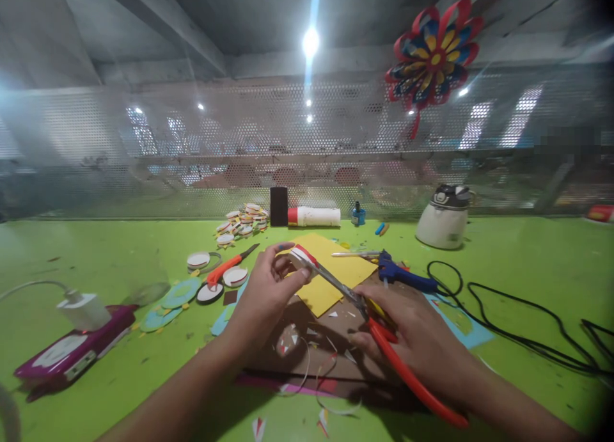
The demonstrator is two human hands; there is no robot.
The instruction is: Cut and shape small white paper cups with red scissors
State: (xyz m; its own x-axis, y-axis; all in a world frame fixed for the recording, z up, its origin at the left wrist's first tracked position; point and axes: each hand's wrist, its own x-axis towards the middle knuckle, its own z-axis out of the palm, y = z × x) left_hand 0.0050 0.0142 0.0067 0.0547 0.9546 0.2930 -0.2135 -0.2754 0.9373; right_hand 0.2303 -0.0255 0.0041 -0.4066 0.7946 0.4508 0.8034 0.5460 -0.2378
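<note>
Left hand (267,285) pinches a disc (302,256), probably paper, steadying it for scissors (380,331) the right hand (416,319) grips.

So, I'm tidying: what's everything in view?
Table: 1, green, below
Flat board: 1, brown, centre
Paper sheet: 1, yellow, on board
Paper pieces: several, aqua, both sides
Scraps: many, mixed, front
Metal scissors: 1, red-handled, right hand
Rounded piece: 1, white-red, left hand
Flat discs: many, white, left
Slim knife: 1, orange-handled, left
Power strip: 1, purple, left
Slim rod: 1, silver, on sheet
Glue gun: 1, blue, right
Upright block: 1, black, back
Lying cylinder: 1, white-red, back
Small bottle: 1, blue, back
Squat jug: 1, cream, right
Looped flower: 1, multicoloured, upper right
Perforated screen: 1, grey, behind
Lights: several, white, overhead
Left hand: 1, bare, centre
Right hand: 1, bare, right
</note>
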